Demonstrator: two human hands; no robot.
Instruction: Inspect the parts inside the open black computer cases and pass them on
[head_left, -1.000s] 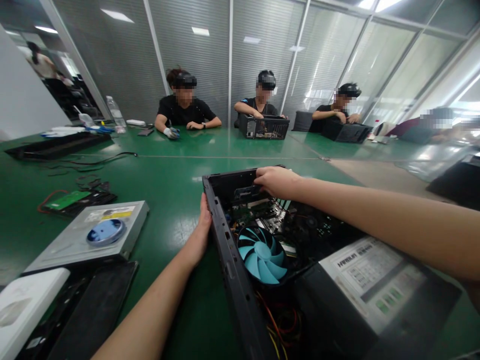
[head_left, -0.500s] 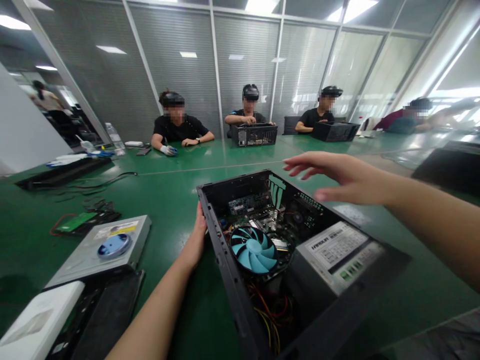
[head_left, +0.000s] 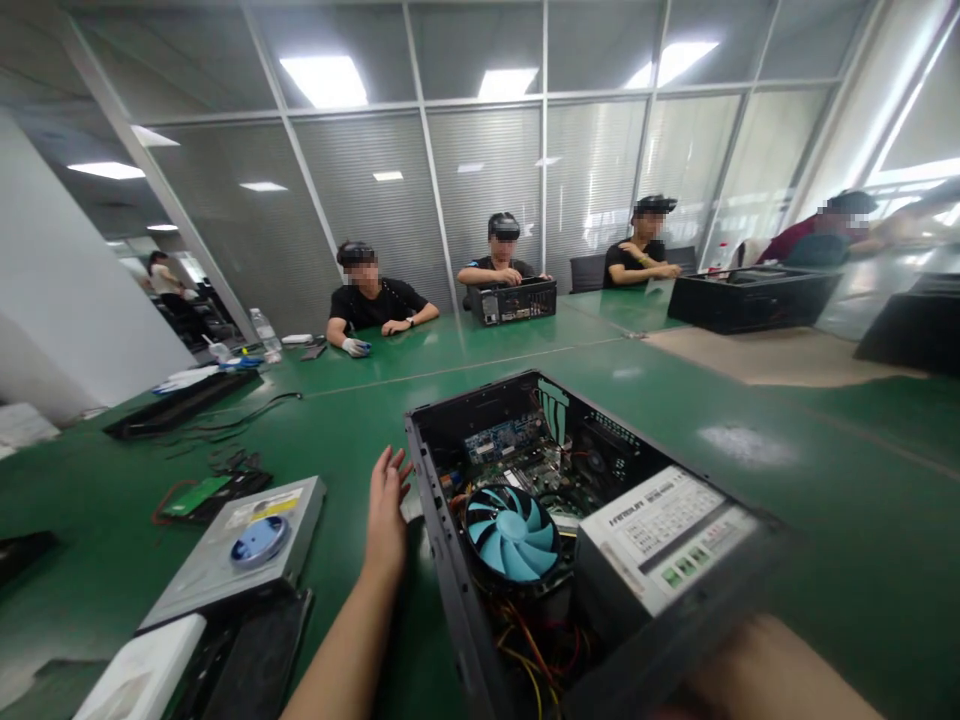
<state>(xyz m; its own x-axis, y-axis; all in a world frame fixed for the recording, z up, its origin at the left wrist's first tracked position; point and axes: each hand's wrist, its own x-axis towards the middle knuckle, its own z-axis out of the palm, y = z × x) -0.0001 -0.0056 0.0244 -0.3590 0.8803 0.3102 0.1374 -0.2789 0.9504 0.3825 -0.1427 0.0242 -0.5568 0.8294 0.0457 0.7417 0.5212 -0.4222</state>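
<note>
Computer case (head_left: 444,540), open side up, is just right of the left hand (head_left: 386,505), whose fingers are loosely spread. The right hand's grip is hidden; I cannot tell it. Careful handling means flat palms on the frame, clear of fan (head_left: 516,538) and wires (head_left: 531,655).

My left hand (head_left: 388,515) has come off the side wall of the open computer case (head_left: 525,520) it was touching; its fingers now spread in the air just beside it. My right arm (head_left: 772,670), whose hand first reached the board in the far corner and then hovered above the right side, is now low at the near end, the hand blurred and mostly hidden. Across from me, the farther black case (head_left: 750,298) has moved rightward, away from the person (head_left: 637,262) behind it.
</note>
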